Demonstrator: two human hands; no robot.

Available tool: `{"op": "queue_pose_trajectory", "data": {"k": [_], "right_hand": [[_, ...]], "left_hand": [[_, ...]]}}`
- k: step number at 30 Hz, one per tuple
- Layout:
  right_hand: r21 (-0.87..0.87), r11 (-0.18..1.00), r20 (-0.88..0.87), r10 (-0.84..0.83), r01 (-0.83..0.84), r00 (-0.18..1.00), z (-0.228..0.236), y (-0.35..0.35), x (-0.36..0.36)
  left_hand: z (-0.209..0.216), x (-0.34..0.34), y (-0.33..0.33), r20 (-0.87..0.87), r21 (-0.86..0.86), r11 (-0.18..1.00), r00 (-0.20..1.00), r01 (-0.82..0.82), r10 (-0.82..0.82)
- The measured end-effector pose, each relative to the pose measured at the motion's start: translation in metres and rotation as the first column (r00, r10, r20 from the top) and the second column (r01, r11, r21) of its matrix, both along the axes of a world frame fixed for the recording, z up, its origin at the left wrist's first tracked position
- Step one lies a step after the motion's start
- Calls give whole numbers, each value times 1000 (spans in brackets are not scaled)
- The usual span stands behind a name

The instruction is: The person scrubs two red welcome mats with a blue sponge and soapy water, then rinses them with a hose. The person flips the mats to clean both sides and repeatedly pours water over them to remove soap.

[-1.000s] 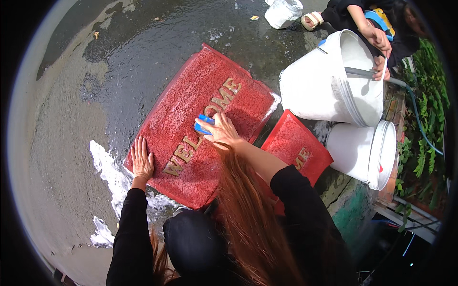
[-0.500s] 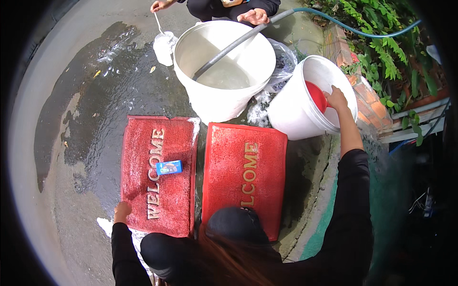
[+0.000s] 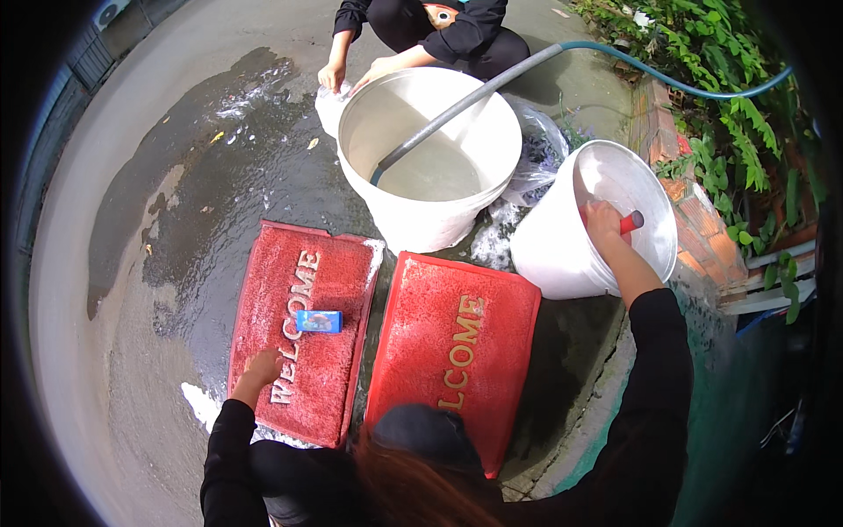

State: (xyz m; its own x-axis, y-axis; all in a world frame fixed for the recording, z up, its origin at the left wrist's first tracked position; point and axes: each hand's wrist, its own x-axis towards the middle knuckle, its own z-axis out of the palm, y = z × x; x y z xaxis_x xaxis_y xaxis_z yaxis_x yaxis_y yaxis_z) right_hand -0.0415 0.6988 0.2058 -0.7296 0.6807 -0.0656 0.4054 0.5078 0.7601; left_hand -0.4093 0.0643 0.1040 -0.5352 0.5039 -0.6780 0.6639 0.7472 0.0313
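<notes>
In the white bucket [image 3: 562,237] at the right, my right hand [image 3: 604,221] is closed around the handle of a red dipper [image 3: 631,222]. The handle's end sticks out past my fist; its bowl is mostly hidden behind my hand. My left hand [image 3: 262,364] hovers over the lower left part of a wet red doormat [image 3: 338,378], fingers loosely bent, with nothing visible in them. A small blue box [image 3: 319,321] lies on that mat. Beside it, closer to the bucket, lies a second red doormat [image 3: 500,351] with gold lettering.
A large white tub [image 3: 399,211] holds water and a hose [image 3: 474,98]. Behind it another person's hands [image 3: 332,75] are at a white foamy container [image 3: 328,110]. A clear plastic bag [image 3: 537,149] stands between tub and bucket. Brick edging [image 3: 694,215] and plants border the right.
The dipper has turned so its handle end now shows. My left hand has moved from the mat's edge over the mat. The other person's hands have come together at the foamy container.
</notes>
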Motion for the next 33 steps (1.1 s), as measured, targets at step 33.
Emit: {"op": "queue_pose_trajectory", "data": {"k": [33], "right_hand": [[-916,230,-328,-901,-328,284,192,-194,11]], "left_hand": [[-39,4,72,-310,334,813,870,477,-383]]}}
